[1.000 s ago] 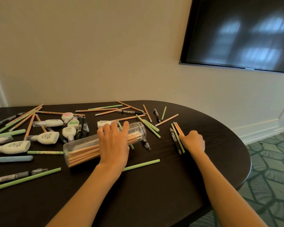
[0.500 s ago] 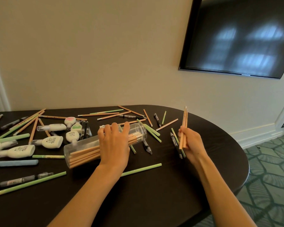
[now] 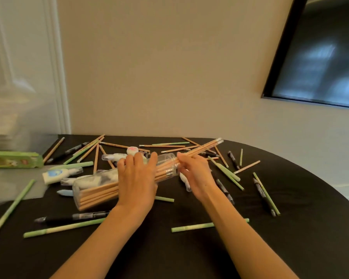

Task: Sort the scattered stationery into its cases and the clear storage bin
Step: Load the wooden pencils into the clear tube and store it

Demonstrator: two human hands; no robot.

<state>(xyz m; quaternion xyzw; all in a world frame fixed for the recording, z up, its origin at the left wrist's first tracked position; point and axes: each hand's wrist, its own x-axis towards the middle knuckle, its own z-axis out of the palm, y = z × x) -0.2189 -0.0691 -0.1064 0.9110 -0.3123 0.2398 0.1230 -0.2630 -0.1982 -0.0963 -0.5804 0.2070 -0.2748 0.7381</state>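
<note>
Probably meeting room: dark oval table [image 3: 290,248], wall-mounted screen [image 3: 320,63] (patterned carpet).

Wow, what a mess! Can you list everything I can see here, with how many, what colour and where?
Clear pencil case: one, transparent, lying on its side mid-table, partly filled with tan pencils.
Pencil bundle: a few, tan wood, being slid into the case mouth.
Loose pencils: many, tan, scattered across the far half.
Green sticks: about a dozen, pale green, all over.
Black pens: several, black, front left, right and far left.
Correction tapes: several, white with coloured marks, left of centre.
Green box: one, green, left edge.
Clear storage bin: one, far left, blurred.
Table: one, black.
Screen: one, dark, on the wall.
Left hand: holds the case.
Right hand: grips the bundle.
</note>
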